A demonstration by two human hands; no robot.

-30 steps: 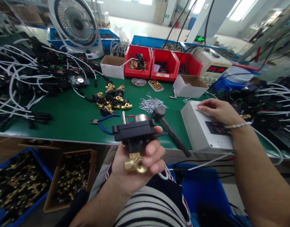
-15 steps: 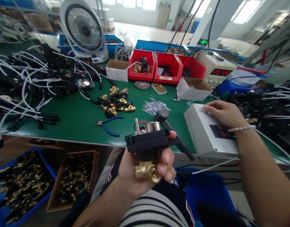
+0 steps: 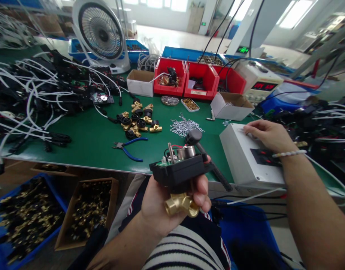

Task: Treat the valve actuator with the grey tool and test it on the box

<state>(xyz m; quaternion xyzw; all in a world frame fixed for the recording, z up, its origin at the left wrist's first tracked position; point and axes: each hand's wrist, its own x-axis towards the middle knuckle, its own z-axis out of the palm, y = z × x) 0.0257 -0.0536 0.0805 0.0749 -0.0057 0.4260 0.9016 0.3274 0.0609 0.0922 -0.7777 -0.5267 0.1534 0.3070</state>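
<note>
My left hand [image 3: 161, 210] is wrapped round a motorized valve [image 3: 179, 170], held up in front of the table edge. It has an open black housing showing a round metal motor, an upright metal pin, a red wire and part of a green board. A brass three-port body [image 3: 181, 204] forms its lower part. My right hand [image 3: 269, 135] rests on top of a light grey control box [image 3: 239, 150], thumb and fingers drawn together at its far left corner. Whatever those fingers pinch is hidden. A black-headed mallet [image 3: 194, 137] lies behind the valve.
Blue-handled cutters [image 3: 130, 148], brass valve bodies [image 3: 138, 122] and metal clips [image 3: 185, 125] lie on the green table [image 3: 85, 142]. Red bins [image 3: 202, 92] and a fan [image 3: 102, 35] stand behind. Wired black units [image 3: 48, 93] heap left. Below are a blue crate [image 3: 48, 180] and a carton [image 3: 114, 195].
My left hand has tipped the valve, so more of the housing's inside and green board shows; it sits slightly further right. My right hand stays on the control box.
</note>
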